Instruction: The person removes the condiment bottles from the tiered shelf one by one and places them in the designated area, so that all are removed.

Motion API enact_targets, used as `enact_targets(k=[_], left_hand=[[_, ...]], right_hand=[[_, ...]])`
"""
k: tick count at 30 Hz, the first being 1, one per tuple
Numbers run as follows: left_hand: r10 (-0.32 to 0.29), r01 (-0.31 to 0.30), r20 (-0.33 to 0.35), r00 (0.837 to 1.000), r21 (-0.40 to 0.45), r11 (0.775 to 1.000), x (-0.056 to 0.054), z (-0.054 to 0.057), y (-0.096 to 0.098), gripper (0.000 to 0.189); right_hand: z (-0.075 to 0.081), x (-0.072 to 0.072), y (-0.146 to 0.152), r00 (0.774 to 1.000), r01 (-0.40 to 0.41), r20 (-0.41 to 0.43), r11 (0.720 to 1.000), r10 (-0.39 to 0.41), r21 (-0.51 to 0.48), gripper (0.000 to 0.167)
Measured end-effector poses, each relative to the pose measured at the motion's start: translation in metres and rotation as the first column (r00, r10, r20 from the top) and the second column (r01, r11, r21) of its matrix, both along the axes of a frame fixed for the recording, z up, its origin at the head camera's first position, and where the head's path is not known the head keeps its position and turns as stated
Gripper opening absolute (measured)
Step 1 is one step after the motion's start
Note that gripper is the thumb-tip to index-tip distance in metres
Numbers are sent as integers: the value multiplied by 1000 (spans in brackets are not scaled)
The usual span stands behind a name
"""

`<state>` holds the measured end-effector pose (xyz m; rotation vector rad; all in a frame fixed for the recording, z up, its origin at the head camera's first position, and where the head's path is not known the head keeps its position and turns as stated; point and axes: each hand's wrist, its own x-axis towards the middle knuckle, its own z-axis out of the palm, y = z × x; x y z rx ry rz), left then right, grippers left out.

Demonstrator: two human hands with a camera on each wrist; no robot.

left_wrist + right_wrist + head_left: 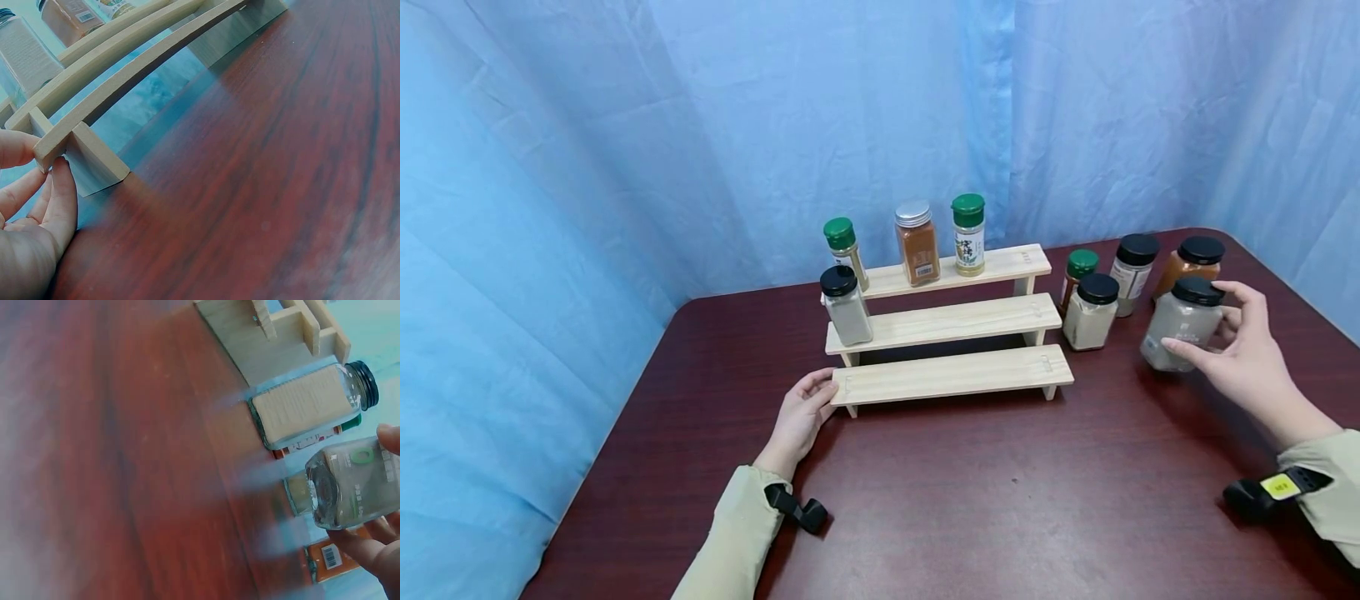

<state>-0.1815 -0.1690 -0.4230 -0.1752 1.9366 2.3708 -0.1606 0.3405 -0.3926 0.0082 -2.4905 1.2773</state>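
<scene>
My right hand (1251, 354) grips a clear jar of grey powder (1183, 325) with a black lid, between thumb and fingers. Its glass underside shows in the right wrist view, so the jar is tilted and off the table. At the three-tier wooden rack (947, 379), my left hand (797, 421) pinches the left end of the lowest board; in the left wrist view the thumb and fingertips (61, 178) meet that corner. A black-lidded jar of pale powder (850, 318) stands on the middle tier. On the top tier are two green-capped shakers (969, 237) and a silver-lidded brown spice jar (919, 250).
Right of the rack stand a black-lidded jar of beige powder (1090, 321), a green-capped bottle (1078, 268), a black-capped shaker (1131, 279) and an orange spice jar (1191, 260). Blue curtains (820, 108) hang behind the dark red table (970, 508).
</scene>
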Motion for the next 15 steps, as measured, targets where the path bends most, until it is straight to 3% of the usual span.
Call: enact_targets(k=[3,15], left_hand=[[-4,4,0,1000,-16,1000,0,0,-1,37],[-11,11,7,1000,-32,999,-1,1,-1,38]], right_hand=[[1,-2,-3,1000,14,6,999,-14,-33,85],[-5,-17,-5,998,64,28,998,-63,-17,84]])
